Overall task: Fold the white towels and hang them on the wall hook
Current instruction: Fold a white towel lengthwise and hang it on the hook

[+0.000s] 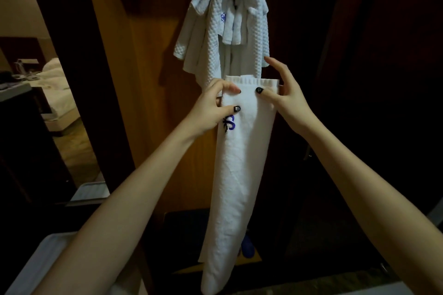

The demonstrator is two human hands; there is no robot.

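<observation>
A long white towel (236, 175) folded into a narrow strip hangs down in front of me, with a blue embroidered mark near its top. My left hand (211, 105) grips its upper left edge, thumb on the front. My right hand (282, 93) pinches the upper right edge with its thumb on the front; the index finger points up. Above, several white waffle-weave towels (225, 24) are draped over a wall hook, which they hide. The strip's top edge sits just below those hanging towels.
A wooden wall panel (148, 79) stands behind the towels. At left, a doorway shows a bed (55, 86) with white linen. A white tray-like surface (40, 254) lies at the lower left. A blue object (248, 246) sits low behind the strip. The right side is dark.
</observation>
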